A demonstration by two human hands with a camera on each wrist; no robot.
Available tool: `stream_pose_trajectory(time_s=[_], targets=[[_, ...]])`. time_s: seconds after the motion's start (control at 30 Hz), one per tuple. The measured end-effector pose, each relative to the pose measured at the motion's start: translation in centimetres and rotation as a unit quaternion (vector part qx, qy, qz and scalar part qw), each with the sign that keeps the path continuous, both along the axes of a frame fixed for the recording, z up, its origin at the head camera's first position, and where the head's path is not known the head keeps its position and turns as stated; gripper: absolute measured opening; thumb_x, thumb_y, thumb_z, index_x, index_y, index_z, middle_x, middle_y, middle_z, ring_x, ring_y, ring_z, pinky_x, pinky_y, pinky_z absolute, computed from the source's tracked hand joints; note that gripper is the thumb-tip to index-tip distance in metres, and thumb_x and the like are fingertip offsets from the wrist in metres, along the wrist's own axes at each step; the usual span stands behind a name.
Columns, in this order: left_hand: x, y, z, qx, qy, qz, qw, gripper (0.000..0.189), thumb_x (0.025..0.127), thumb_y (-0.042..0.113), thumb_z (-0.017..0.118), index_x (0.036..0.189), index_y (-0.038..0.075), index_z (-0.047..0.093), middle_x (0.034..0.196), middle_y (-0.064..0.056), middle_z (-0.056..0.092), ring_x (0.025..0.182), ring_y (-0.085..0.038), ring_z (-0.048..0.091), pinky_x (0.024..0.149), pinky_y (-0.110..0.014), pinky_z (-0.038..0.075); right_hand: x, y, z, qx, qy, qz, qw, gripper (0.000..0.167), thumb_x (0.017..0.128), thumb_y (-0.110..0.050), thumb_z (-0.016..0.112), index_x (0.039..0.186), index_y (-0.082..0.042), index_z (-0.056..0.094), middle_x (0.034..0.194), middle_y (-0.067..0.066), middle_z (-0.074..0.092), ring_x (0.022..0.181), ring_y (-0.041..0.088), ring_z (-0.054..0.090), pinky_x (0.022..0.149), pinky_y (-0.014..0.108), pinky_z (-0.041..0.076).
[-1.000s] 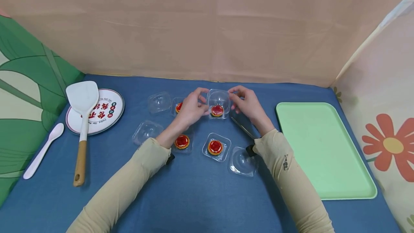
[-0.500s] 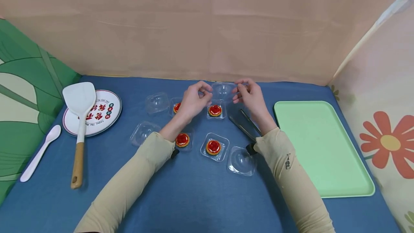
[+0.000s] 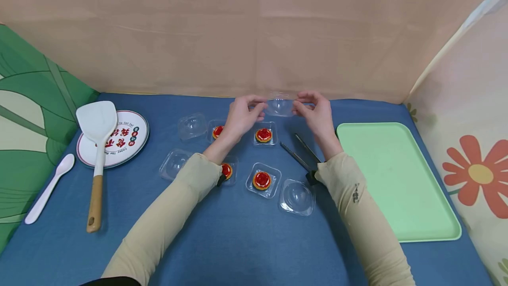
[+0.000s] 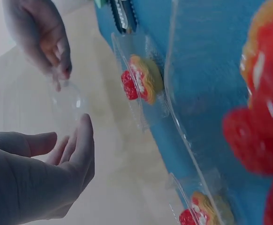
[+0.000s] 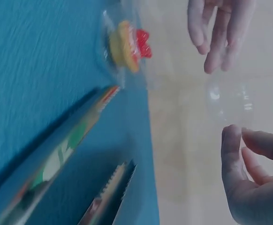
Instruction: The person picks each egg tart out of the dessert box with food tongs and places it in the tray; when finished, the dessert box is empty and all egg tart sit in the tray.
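Note:
Both hands hold a clear plastic lid (image 3: 279,105) above the back of the table. My left hand (image 3: 243,116) has its fingertips at the lid's left edge, while my right hand (image 3: 319,114) pinches the right edge. In the left wrist view, the lid (image 4: 70,102) shows faintly between the fingertips. Just in front lies a clear tray with a red-topped tart (image 3: 263,135). Another tart (image 3: 262,180) sits in its tray nearer the body. Two more, a back-left tart (image 3: 218,132) and a front-left tart (image 3: 226,171), are partly behind my left arm.
Metal tongs (image 3: 295,156) lie open below my right hand. Loose clear lids rest at the left (image 3: 192,126) and front right (image 3: 296,197). A green tray (image 3: 397,180) stands right. Farther left are a plate (image 3: 132,138), a white spatula (image 3: 97,120) and a white spoon (image 3: 51,189).
The clear lid has come off over the back tart's tray and moved up and back, carried between both hands. The tart stays in its tray, and the tongs show more fully.

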State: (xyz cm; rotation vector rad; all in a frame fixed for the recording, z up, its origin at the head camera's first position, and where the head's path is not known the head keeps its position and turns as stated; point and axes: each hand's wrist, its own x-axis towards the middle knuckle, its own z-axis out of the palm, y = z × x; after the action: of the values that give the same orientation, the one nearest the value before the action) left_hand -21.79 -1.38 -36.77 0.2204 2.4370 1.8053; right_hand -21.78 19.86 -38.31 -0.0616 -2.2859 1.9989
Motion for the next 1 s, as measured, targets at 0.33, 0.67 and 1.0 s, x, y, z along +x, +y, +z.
stream_pose_trajectory(time_s=[0.33, 0.67, 1.0], targets=[[-0.9, 1.5, -0.1, 0.008, -0.073, -0.050, 0.9960, 0.038, 0.113, 0.006, 0.053, 0.148, -0.008, 0.058, 0.147, -0.023, 0.061, 0.113, -0.041, 0.073, 0.098, -0.041, 0.062, -0.9, 1.3, -1.0, 0.074, -0.023, -0.028, 0.9966, 0.027, 0.102, 0.000, 0.072, 0.127, 0.011, 0.071, 0.113, 0.024, 0.071, 0.075, 0.004, 0.071, 0.092, 0.037, 0.065], [-1.1, 2.8, -0.5, 0.036, -0.137, -0.055, 0.9884, 0.044, 0.116, 0.010, 0.044, 0.156, -0.008, 0.048, 0.162, -0.022, 0.045, 0.134, -0.037, 0.061, 0.104, -0.040, 0.059, -1.4, 2.2, -1.7, 0.148, -0.035, -0.039, 0.9876, 0.021, 0.101, -0.002, 0.074, 0.120, 0.007, 0.075, 0.114, 0.024, 0.075, 0.082, 0.008, 0.069, 0.080, 0.021, 0.062], [-1.2, 3.1, -1.0, -0.009, -0.137, -0.095, 0.9859, 0.052, 0.116, 0.017, 0.045, 0.164, -0.003, 0.037, 0.157, -0.023, 0.052, 0.136, -0.037, 0.057, 0.115, -0.042, 0.049, -1.4, 2.6, -2.2, 0.213, -0.065, -0.014, 0.9749, 0.023, 0.100, -0.003, 0.075, 0.122, 0.002, 0.074, 0.120, 0.021, 0.076, 0.108, 0.034, 0.073, 0.098, 0.046, 0.061]])
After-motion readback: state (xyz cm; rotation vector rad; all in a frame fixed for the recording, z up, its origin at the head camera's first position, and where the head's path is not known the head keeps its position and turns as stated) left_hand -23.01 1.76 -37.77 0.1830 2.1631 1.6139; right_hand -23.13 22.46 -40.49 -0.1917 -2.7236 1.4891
